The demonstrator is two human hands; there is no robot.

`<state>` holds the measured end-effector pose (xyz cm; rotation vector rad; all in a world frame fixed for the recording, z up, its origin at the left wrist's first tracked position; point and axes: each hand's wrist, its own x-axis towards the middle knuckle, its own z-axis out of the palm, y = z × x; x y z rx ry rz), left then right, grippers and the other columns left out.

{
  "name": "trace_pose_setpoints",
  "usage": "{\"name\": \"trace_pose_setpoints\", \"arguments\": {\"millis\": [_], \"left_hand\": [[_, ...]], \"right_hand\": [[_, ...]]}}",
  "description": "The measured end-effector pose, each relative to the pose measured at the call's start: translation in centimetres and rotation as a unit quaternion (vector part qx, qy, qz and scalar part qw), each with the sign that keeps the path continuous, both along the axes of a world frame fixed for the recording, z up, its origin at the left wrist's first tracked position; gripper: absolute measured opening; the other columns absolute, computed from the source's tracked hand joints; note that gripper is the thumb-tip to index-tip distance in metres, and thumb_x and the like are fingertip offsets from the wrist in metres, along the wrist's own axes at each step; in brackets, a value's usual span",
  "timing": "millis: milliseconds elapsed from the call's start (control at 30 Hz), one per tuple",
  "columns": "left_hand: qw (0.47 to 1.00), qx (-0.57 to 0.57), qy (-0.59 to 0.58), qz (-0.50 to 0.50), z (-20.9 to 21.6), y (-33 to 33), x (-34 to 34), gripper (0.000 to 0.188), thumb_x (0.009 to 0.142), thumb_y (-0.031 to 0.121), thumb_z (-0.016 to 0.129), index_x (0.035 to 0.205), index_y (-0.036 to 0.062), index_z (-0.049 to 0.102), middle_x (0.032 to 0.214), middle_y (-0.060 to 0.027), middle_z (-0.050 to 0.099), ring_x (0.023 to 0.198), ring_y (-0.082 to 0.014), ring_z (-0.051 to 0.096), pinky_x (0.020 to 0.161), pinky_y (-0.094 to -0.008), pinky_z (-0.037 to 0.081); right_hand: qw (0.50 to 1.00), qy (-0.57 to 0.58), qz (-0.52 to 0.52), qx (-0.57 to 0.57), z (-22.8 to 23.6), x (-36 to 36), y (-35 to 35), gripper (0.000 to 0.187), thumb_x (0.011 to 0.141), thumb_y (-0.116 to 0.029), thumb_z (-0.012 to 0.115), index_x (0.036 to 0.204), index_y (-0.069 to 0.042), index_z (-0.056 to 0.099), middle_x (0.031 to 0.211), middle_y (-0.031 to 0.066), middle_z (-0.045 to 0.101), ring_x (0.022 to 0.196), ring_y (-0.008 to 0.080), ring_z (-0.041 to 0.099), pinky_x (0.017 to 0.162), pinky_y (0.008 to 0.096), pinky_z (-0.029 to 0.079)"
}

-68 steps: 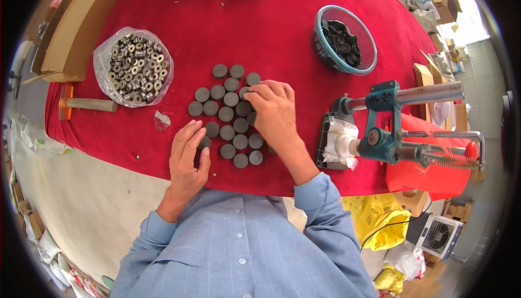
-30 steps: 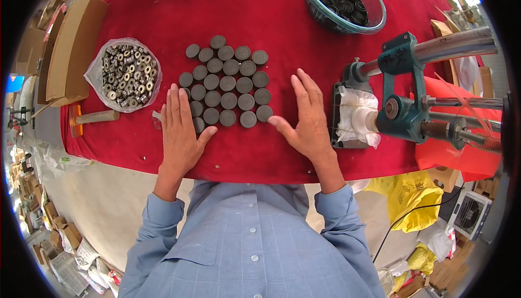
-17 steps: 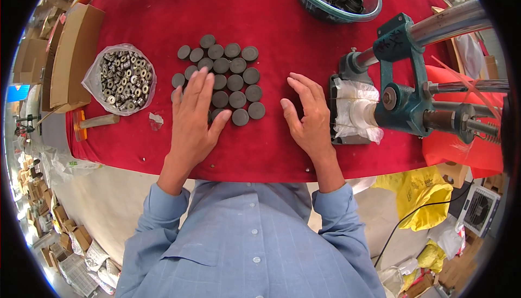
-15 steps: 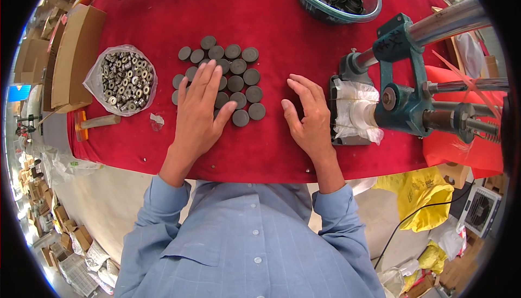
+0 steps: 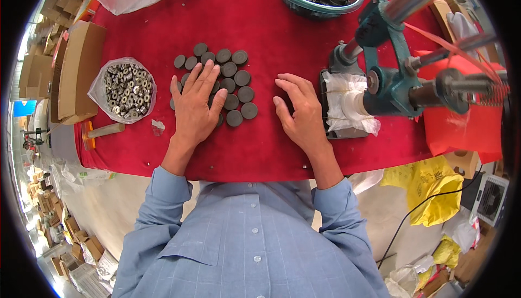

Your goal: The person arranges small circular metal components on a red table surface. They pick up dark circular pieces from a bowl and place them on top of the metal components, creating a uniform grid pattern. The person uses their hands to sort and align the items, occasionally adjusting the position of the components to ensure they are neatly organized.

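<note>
My left hand [image 5: 194,105] lies with its fingers stretched over a cluster of round dark grey discs [image 5: 246,94] on the red cloth [image 5: 260,151]. Its palm and fingers hide some of them. Nothing shows in its grasp. To the right of the discs, my right hand [image 5: 299,111] rests over bare cloth, fingers apart and holding nothing. Just beyond its right side stands a green hand press [image 5: 388,83], its base wrapped in white plastic [image 5: 347,97].
At the left are a bag of small metal bearings [image 5: 128,89], a cardboard box [image 5: 81,73] and a hammer [image 5: 106,130]. A bowl [image 5: 325,10] of black round parts stands at the back. A red bag [image 5: 461,127] and a yellow bag [image 5: 429,189] hang at the right.
The view has shifted and turned slightly, so things on the table appear displaced. My left hand stays over the discs; my right hand remains beside the press. Nothing was picked up.
</note>
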<state>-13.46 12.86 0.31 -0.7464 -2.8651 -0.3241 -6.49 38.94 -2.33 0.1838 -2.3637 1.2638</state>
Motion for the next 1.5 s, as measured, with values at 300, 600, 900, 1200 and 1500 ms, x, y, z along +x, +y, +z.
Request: {"name": "trace_pose_setpoints", "arguments": {"millis": [300,600,900,1200,1500], "left_hand": [[0.996,0.042,0.035,-0.074,1.9,3.4,2.6,0.064,0.104,0.035,0.069,0.161,0.0107,0.055,0.169,-0.0094,0.053,0.162,-0.0306,0.040,0.129,-0.0690,0.015],[0.998,0.024,0.007,-0.058,-0.4,5.3,3.5,0.069,0.103,0.044,0.070,0.159,0.0074,0.056,0.171,-0.0088,0.049,0.160,-0.0281,0.041,0.128,-0.0697,0.017],[0.994,0.093,0.006,-0.059,-0.2,4.4,3.3,0.073,0.101,0.038,0.073,0.162,0.0051,0.052,0.170,-0.0138,0.050,0.162,-0.0320,0.039,0.132,-0.0622,0.018],[0.996,0.063,-0.035,0.049,-0.3,-6.8,2.9,0.066,0.115,0.041,0.052,0.169,0.0049,0.042,0.176,-0.0176,0.040,0.165,-0.0372,0.032,0.133,-0.0561,0.023],[0.963,0.251,-0.095,0.007,-1.4,-8.3,2.5,0.059,0.113,0.022,0.047,0.169,0.0034,0.041,0.177,-0.0189,0.038,0.165,-0.0343,0.032,0.134,-0.0481,0.023]], "right_hand": [[1.000,-0.005,0.004,0.029,0.2,-0.2,-0.1,0.032,0.090,-0.002,0.077,0.121,0.002,0.073,0.130,0.0173,0.071,0.125,0.0390,0.065,0.108,0.0474,0.054],[0.998,-0.018,0.012,0.063,0.6,0.1,-0.2,0.031,0.089,0.001,0.076,0.121,0.001,0.074,0.127,0.0158,0.073,0.124,0.0379,0.066,0.107,0.0475,0.054],[0.997,-0.014,0.014,0.075,0.7,-0.3,0.0,0.030,0.090,0.002,0.076,0.119,0.000,0.075,0.126,0.0155,0.073,0.123,0.0384,0.066,0.107,0.0471,0.054],[0.996,-0.017,0.014,0.084,0.6,-0.1,-0.1,0.028,0.090,0.002,0.075,0.118,0.001,0.074,0.126,0.0147,0.073,0.122,0.0375,0.066,0.105,0.0460,0.055],[0.997,-0.021,0.002,0.078,0.6,0.0,-0.1,0.026,0.090,0.002,0.075,0.115,0.001,0.075,0.126,0.0139,0.074,0.122,0.0365,0.067,0.104,0.0455,0.055]]}}
